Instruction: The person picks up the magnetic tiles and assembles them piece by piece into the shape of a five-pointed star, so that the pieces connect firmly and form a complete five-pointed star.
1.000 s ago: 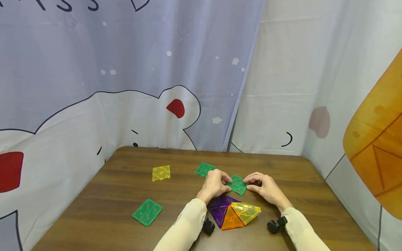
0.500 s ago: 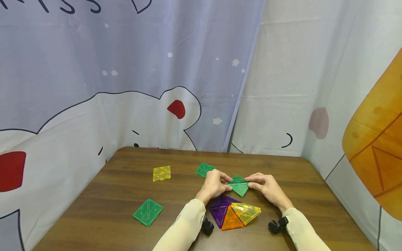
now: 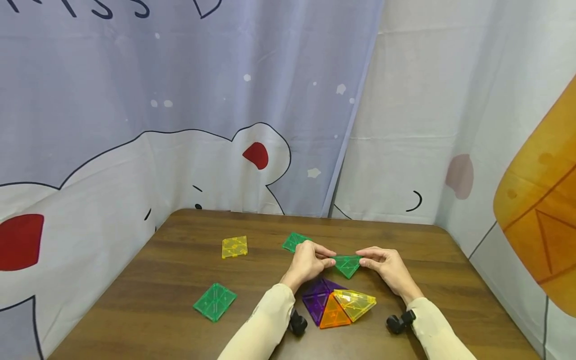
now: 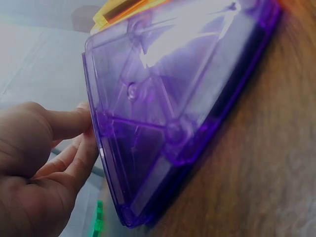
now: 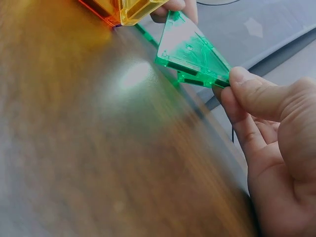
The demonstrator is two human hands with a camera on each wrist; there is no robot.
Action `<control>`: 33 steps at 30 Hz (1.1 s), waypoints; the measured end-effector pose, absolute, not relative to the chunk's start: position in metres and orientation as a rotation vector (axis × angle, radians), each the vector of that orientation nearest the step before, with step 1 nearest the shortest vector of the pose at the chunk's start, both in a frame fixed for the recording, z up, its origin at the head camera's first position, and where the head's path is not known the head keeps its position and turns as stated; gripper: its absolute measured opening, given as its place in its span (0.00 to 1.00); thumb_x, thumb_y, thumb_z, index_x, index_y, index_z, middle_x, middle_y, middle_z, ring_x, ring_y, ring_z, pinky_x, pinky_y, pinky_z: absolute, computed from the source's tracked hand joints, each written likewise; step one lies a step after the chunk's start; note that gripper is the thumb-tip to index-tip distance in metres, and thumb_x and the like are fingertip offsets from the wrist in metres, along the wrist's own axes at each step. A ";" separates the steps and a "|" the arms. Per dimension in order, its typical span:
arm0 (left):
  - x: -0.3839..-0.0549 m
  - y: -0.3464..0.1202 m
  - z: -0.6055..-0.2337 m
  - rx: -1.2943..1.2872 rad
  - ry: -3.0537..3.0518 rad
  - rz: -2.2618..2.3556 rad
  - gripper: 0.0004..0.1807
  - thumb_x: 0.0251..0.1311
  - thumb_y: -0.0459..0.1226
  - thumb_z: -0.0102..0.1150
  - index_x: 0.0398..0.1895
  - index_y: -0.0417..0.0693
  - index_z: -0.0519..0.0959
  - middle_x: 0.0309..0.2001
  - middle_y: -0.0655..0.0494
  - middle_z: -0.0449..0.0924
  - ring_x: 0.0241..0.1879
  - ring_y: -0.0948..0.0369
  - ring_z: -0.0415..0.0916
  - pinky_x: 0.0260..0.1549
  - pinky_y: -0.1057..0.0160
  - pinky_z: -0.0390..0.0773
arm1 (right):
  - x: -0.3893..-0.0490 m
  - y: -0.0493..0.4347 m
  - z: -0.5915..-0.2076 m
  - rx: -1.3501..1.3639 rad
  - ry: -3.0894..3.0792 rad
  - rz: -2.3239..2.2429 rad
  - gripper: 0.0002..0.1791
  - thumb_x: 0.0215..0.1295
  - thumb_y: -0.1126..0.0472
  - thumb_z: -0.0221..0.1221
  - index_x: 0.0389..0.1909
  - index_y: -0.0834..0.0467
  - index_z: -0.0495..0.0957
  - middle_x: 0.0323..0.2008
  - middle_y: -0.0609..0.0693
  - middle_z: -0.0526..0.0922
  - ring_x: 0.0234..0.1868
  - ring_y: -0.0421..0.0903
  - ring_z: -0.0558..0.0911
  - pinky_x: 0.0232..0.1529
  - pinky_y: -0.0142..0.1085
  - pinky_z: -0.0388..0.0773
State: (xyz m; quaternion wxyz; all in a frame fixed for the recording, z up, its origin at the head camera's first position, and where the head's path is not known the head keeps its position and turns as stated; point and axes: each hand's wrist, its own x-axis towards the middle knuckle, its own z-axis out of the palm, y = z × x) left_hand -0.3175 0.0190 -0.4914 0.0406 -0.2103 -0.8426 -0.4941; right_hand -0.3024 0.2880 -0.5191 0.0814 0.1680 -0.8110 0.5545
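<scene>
Between my two hands is a pair of green triangular magnetic tiles [image 3: 347,266], folded along the long edge they share. My left hand [image 3: 306,262] pinches its left corner with thumb and fingers. At the opposite corner, the thumb and fingertips of my right hand [image 3: 385,266] grip it; the right wrist view shows the near triangle [image 5: 190,47] tilted over the other. Just in front of the hands sits a raised shape of joined tiles: purple ones [image 3: 317,300], an orange triangle [image 3: 334,314] and a yellow piece [image 3: 355,303]. In the left wrist view, the purple tile [image 4: 148,98] partly hides the left fingertips.
A green diamond [image 3: 215,302] of tiles lies at the left of the wooden table [image 3: 148,325]. Further back are a yellow tile pair [image 3: 234,247] and another green one [image 3: 294,241], partly behind my left hand. A printed curtain [image 3: 202,170] hangs behind the table.
The green tile pair has gone from a flat diamond to a folded shape, its far half now hidden. Both hands keep hold of its corners, the right one shifting slightly rightward.
</scene>
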 end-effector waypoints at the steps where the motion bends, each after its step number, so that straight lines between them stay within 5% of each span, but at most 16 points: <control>1: -0.317 0.019 -0.492 -0.643 -2.578 -1.524 0.07 0.53 0.40 0.75 0.36 0.56 0.91 0.28 0.67 0.87 0.27 0.72 0.82 0.29 0.71 0.80 | -0.302 0.288 -0.519 0.503 -2.421 1.662 0.16 0.62 0.58 0.68 0.50 0.59 0.85 0.50 0.52 0.84 0.51 0.49 0.81 0.45 0.34 0.80; 9: -0.315 0.019 -0.492 -0.656 -2.547 -1.591 0.04 0.58 0.40 0.71 0.34 0.53 0.91 0.22 0.67 0.85 0.25 0.66 0.84 0.24 0.70 0.79 | -0.305 0.290 -0.522 0.534 -2.404 1.720 0.15 0.63 0.59 0.67 0.49 0.60 0.85 0.51 0.54 0.84 0.50 0.49 0.82 0.45 0.34 0.81; 20: -0.301 -0.002 -0.478 -0.770 -2.600 -1.444 0.14 0.65 0.46 0.64 0.48 0.50 0.87 0.36 0.65 0.86 0.32 0.69 0.80 0.32 0.69 0.78 | -0.304 0.289 -0.521 0.478 -2.414 1.783 0.15 0.63 0.59 0.67 0.49 0.60 0.85 0.51 0.55 0.84 0.49 0.50 0.83 0.47 0.35 0.81; 33: -0.264 -0.040 -0.470 -0.994 -2.904 -1.097 0.37 0.49 0.64 0.69 0.55 0.50 0.81 0.47 0.58 0.83 0.42 0.63 0.77 0.42 0.65 0.77 | -0.304 0.290 -0.522 0.464 -2.446 1.756 0.15 0.63 0.57 0.67 0.49 0.57 0.85 0.51 0.53 0.84 0.50 0.48 0.83 0.48 0.34 0.80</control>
